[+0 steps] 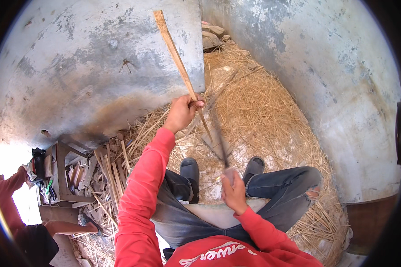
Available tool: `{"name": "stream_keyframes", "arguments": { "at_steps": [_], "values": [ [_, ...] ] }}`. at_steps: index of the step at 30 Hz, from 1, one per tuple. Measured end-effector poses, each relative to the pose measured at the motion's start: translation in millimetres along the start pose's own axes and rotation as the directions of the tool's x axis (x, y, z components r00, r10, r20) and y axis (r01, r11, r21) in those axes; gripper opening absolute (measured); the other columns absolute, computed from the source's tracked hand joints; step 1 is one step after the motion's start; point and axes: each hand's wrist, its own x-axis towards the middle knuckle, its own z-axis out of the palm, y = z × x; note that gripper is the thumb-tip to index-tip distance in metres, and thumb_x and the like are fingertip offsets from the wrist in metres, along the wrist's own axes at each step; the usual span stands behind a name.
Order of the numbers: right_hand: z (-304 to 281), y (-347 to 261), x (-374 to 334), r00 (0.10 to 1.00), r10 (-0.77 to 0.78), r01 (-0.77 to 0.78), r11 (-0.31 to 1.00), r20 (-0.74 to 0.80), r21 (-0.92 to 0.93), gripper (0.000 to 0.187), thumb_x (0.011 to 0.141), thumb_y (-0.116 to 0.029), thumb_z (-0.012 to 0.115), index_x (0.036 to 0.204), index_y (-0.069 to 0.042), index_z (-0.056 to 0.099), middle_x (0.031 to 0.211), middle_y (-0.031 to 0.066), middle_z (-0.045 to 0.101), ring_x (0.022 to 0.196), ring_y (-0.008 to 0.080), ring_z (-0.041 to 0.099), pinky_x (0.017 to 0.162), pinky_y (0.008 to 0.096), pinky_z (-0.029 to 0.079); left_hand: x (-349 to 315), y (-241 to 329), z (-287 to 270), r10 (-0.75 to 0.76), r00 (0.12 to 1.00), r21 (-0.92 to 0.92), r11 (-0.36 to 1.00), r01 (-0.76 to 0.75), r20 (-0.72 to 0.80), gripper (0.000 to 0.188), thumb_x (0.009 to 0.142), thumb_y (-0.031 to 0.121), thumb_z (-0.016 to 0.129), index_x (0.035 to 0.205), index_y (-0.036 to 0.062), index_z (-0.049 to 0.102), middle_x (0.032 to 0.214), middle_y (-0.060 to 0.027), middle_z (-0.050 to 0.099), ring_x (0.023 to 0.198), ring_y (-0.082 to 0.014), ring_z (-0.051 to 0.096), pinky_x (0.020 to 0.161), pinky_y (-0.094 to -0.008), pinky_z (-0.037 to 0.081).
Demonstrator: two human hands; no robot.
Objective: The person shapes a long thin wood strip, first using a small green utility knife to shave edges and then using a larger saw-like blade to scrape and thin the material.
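Observation:
My left hand (182, 111) is closed around a long, pale strip of split bamboo or wood (176, 55). The strip stands tilted, its upper end reaching up in front of the wall and its lower end pointing down toward a flat grey block (219, 143) on the floor. In my right hand (234, 192), low between my knees, is the handle of a long, dark-bladed knife (220, 138). Its blade is smeared by motion and points away from me, just right of the strip's lower end. I cannot tell whether blade and strip touch.
Shavings (258, 104) cover the floor between two weathered walls. A thin stick (225, 84) lies on them. Long split strips (113, 175) are heaped at my left, beside a wooden frame (64, 173) holding scraps. Another person (13, 204) is at the far left. Bricks or stones (211, 38) lie in the back corner.

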Motion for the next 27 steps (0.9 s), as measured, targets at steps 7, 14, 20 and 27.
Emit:
{"name": "stream_keyframes", "arguments": {
  "at_steps": [7,14,20,27],
  "values": [
    [-16,-82,26,0.995,0.063,-0.075,0.985,0.078,0.152,0.025,0.099,-0.023,0.061,0.109,-0.001,0.054,0.064,0.0010,0.051,0.045,0.0079,0.051,0.040,0.0259,0.040,-10,-25,-3,0.023,0.995,-0.083,0.996,-0.031,-0.099,0.010,0.094,0.002,0.063,0.100,0.0001,0.071,0.085,-0.0149,0.074,0.081,-0.0202,0.071,0.078,-0.0337,0.056],
    [-12,22,19,0.904,-0.421,0.390,0.882,-0.071,-0.264,0.024,0.099,-0.022,0.061,0.110,-0.001,0.055,0.066,0.0035,0.053,0.047,0.0105,0.053,0.042,0.0278,0.042,3,8,10,0.011,0.998,0.043,0.999,-0.008,-0.070,0.012,0.095,0.004,0.062,0.101,-0.0018,0.070,0.085,-0.0144,0.074,0.079,-0.0217,0.071,0.076,-0.0348,0.055],
    [-39,68,15,0.930,0.367,-0.367,0.930,-0.019,-0.012,0.022,0.097,-0.021,0.063,0.103,-0.001,0.057,0.064,0.0034,0.052,0.039,0.0135,0.050,0.035,0.0307,0.040,3,-19,-8,0.016,0.993,-0.024,1.000,-0.018,-0.113,0.012,0.096,0.005,0.062,0.100,-0.0035,0.069,0.084,-0.0135,0.073,0.078,-0.0217,0.070,0.076,-0.0361,0.055],
    [-14,-63,36,0.986,-0.120,0.144,0.962,-0.114,0.230,0.025,0.100,-0.022,0.061,0.111,-0.002,0.052,0.066,0.0010,0.051,0.045,0.0087,0.049,0.040,0.0259,0.041,3,-4,-2,-0.014,0.991,0.010,1.000,0.015,-0.136,0.012,0.096,0.008,0.063,0.099,-0.0015,0.069,0.083,-0.0132,0.073,0.077,-0.0214,0.070,0.075,-0.0359,0.055]
  ]
}}
